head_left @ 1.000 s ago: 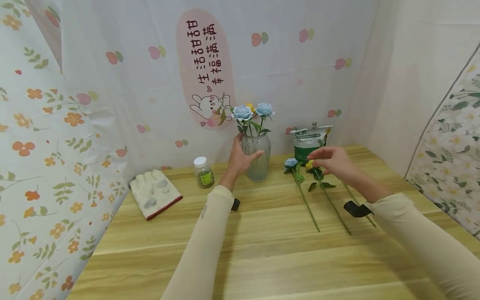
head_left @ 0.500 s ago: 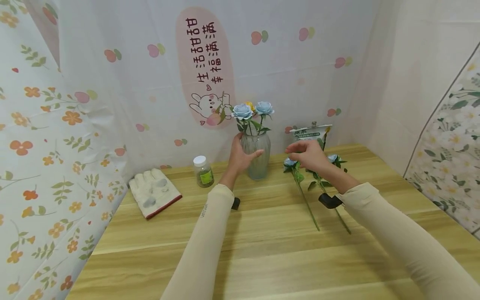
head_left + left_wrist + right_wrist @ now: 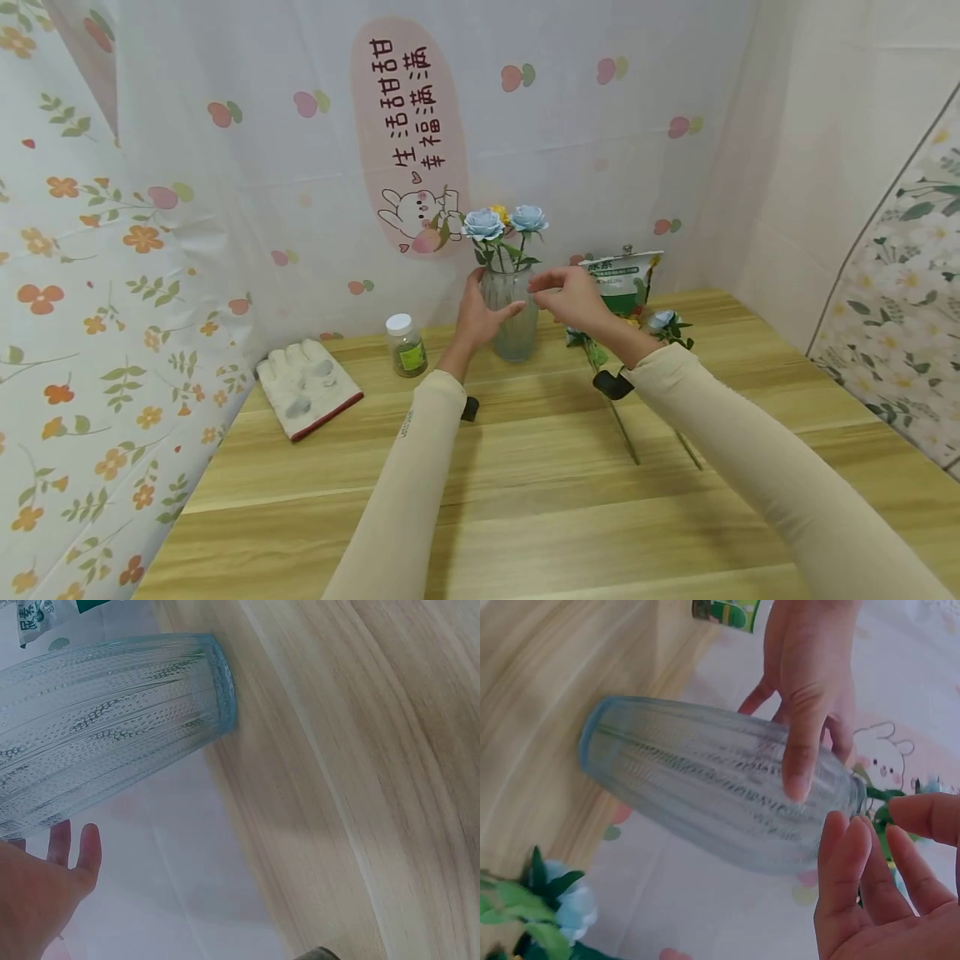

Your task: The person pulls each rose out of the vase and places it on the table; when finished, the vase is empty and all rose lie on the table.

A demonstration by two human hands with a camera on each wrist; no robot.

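In the head view a ribbed clear glass vase (image 3: 512, 321) stands upright near the back of the table, holding blue roses (image 3: 483, 225) and a yellow rose (image 3: 499, 216). My left hand (image 3: 480, 317) holds it from the left; the right wrist view shows the thumb across the near side and fingers behind. Close to the vase's upper right side is my right hand (image 3: 573, 298). Its fingers are loosely bent with nothing between them, and the right wrist view shows this hand (image 3: 885, 892) by the vase neck. Whether it touches the glass I cannot tell.
Right of the vase lie loose artificial roses, including a blue rose (image 3: 663, 321), partly hidden by my right forearm. A green-and-white bag (image 3: 618, 279) stands behind them. Leftward are a white-lidded jar (image 3: 407, 346) and a pale work glove (image 3: 307, 387). A printed curtain (image 3: 300, 192) hangs behind.
My right hand has moved left, from above the loose roses to the vase's right side, carrying nothing visible. My left hand has stayed on the vase.
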